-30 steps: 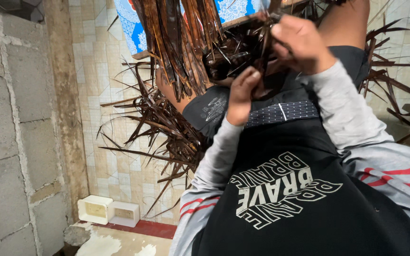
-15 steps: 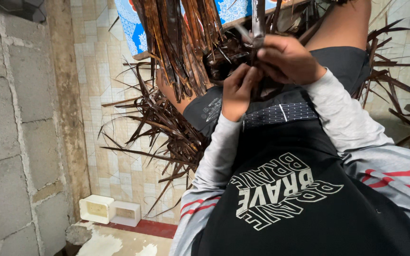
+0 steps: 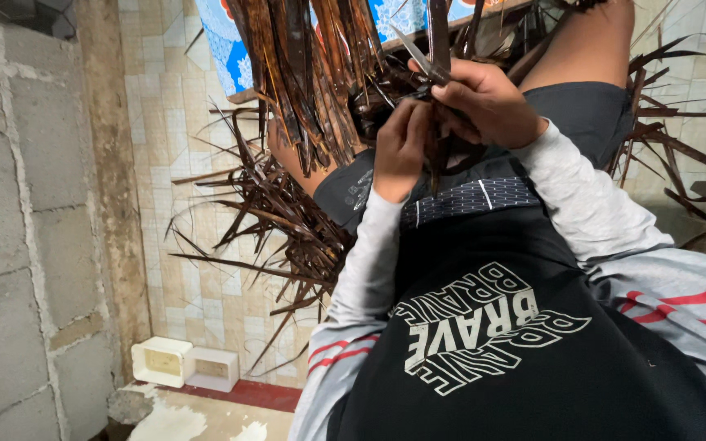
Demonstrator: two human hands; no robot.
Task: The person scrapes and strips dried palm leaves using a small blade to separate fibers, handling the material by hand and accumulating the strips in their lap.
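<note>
Your hands meet on one dark brown leaf strip (image 3: 438, 33) that rises upright above your lap, just in front of the mass of woven strips (image 3: 394, 86). Your right hand (image 3: 488, 102) is closed around the strip, thumb pressed against it near its lower part. Your left hand (image 3: 400, 147) sits just below and beside the right, fingers curled in a pinch on the strip's lower end. To the left of the strip, a bundle of loose strips (image 3: 304, 73) hangs down, and more strips (image 3: 279, 220) fan out over the tiled floor (image 3: 181, 180). Further left of the strip stands a grey block wall (image 3: 18, 245), with two small white boxes (image 3: 185, 363) at its foot.
</note>
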